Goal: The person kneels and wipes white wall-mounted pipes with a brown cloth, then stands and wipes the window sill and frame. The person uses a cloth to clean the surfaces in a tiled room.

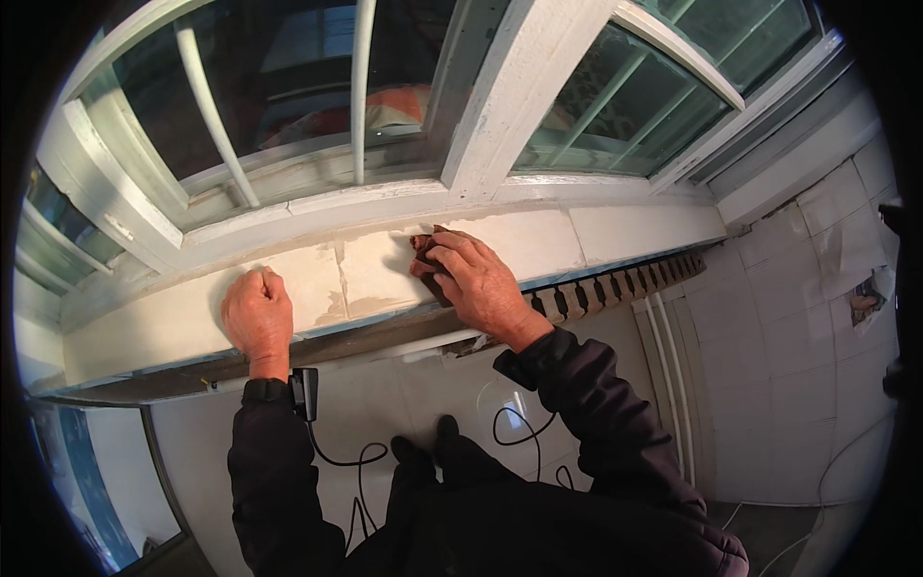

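A dark reddish-brown crumpled cloth (423, 266) lies against the pale tiled windowsill (534, 240), to the right of a worn joint between two tiles. My right hand (478, 286) grips it from above, fingers curled over it and pressing it to the tile. Farther left, my left hand (257, 313) rests on the sill as a loose fist, with nothing showing in it. The underside of that fist is hidden.
White-framed windows (486, 101) with bars rise behind the sill. Below its front edge runs a ribbed radiator (615, 291) beside white pipes (665, 370). Black cables (361, 462) hang from boxes at both wrists. A tiled wall (788, 327) stands at the right.
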Demonstrator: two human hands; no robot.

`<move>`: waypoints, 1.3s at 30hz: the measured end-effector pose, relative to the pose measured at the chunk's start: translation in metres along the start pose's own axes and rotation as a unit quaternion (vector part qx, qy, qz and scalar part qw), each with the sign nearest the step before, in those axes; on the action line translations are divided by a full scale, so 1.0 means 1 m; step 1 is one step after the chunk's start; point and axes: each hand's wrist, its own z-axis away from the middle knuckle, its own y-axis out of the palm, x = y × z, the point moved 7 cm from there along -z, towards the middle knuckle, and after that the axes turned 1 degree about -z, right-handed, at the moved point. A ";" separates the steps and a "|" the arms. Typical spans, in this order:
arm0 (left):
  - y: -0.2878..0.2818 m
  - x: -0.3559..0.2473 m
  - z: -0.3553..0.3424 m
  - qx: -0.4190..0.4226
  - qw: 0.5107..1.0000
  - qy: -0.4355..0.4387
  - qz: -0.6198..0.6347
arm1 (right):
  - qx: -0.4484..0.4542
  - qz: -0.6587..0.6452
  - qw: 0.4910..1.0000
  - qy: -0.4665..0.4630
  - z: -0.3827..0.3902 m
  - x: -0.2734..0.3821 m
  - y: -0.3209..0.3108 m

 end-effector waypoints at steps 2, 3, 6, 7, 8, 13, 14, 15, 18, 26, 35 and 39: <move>-0.001 -0.001 0.000 -0.011 1.000 0.008 0.015 | -0.006 0.014 1.000 0.006 0.012 -0.018 -0.015; -0.001 0.000 0.000 -0.010 1.000 0.006 0.013 | -0.011 0.022 1.000 0.014 0.018 -0.032 -0.025; 0.002 0.003 0.001 -0.009 1.000 0.003 0.002 | -0.028 0.045 0.997 0.062 0.046 -0.088 -0.063; 0.003 0.005 0.001 -0.010 1.000 0.001 -0.006 | -0.037 0.061 0.994 0.087 0.057 -0.110 -0.078; 0.005 0.007 0.002 -0.007 1.000 -0.004 -0.020 | -0.043 0.078 0.990 0.110 0.070 -0.134 -0.092; 0.009 0.013 0.004 -0.011 0.999 -0.025 -0.023 | -0.070 0.113 0.978 0.163 0.123 -0.245 -0.157; 0.009 0.013 0.005 -0.009 0.999 -0.027 -0.028 | -0.078 0.120 0.972 0.185 0.130 -0.266 -0.167; 0.010 0.014 0.005 -0.007 0.999 -0.032 -0.037 | -0.088 0.122 0.972 0.182 0.136 -0.280 -0.175; 0.010 0.010 0.003 -0.002 0.997 -0.016 -0.069 | -0.105 0.114 0.969 0.191 0.147 -0.309 -0.185; 0.014 -0.043 0.013 0.054 0.997 0.005 -0.062 | -0.134 0.102 0.972 0.166 0.149 -0.314 -0.183; 0.034 -0.104 0.032 0.009 0.999 -0.009 -0.053 | -0.041 0.012 0.998 0.051 0.124 -0.217 -0.143; 0.033 -0.103 0.031 0.009 0.998 0.003 -0.056 | -0.005 0.004 1.000 0.003 0.129 -0.214 -0.150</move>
